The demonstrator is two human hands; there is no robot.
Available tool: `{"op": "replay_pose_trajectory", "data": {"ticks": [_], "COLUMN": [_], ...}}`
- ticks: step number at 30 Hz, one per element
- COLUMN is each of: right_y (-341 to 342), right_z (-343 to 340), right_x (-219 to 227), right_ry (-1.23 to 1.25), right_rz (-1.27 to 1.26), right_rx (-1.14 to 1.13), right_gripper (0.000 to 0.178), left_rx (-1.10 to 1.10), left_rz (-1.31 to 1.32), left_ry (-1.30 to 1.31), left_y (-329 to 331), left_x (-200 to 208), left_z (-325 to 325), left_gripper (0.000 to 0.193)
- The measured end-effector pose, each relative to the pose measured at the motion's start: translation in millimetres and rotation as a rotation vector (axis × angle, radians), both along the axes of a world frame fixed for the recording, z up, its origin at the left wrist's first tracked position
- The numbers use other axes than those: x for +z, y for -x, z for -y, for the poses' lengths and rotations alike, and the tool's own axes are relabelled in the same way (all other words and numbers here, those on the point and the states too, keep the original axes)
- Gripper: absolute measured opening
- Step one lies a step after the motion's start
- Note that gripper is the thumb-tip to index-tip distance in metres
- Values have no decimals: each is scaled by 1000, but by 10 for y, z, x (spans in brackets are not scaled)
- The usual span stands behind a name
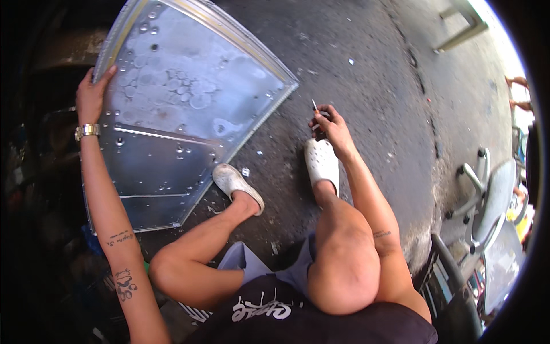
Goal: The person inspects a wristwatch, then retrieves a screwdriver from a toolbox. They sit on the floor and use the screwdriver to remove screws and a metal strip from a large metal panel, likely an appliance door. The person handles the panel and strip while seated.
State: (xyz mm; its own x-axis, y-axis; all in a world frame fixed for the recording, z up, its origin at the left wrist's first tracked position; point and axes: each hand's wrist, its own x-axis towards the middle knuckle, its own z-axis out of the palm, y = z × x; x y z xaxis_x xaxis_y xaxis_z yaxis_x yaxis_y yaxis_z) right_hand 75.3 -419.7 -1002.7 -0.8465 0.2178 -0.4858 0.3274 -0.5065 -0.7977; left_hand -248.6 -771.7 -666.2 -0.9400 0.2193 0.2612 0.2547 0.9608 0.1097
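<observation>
A large silvery sheet-metal panel with a raised rim, a cross rib and several small holes and round marks stands at the left, tilted. My left hand grips its left edge, thumb on the face and fingers hidden behind. Over my right shoe, my right hand is closed with a small thin stick between its fingertips, white at the end and orange near the fingers, which looks like a cigarette. That hand is apart from the panel.
White clogs are on my feet, the left one beside the panel's lower right edge. Dark, worn concrete floor has a long crack. At the right lies an overturned office chair. A metal frame leg stands far right.
</observation>
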Motion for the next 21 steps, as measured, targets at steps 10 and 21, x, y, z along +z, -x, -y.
{"op": "replay_pose_trajectory", "data": {"ticks": [10, 21], "right_y": [1309, 2330], "right_z": [218, -187], "right_x": [1064, 2620], "right_ry": [-525, -1340], "right_rz": [-251, -881], "right_rx": [95, -66], "right_gripper": [29, 26], "left_rx": [43, 43], "left_rz": [-103, -174], "left_ry": [93, 141], "left_y": [-295, -482], "left_x": [89, 105], "left_z": [-191, -330], "left_gripper": [89, 84]}}
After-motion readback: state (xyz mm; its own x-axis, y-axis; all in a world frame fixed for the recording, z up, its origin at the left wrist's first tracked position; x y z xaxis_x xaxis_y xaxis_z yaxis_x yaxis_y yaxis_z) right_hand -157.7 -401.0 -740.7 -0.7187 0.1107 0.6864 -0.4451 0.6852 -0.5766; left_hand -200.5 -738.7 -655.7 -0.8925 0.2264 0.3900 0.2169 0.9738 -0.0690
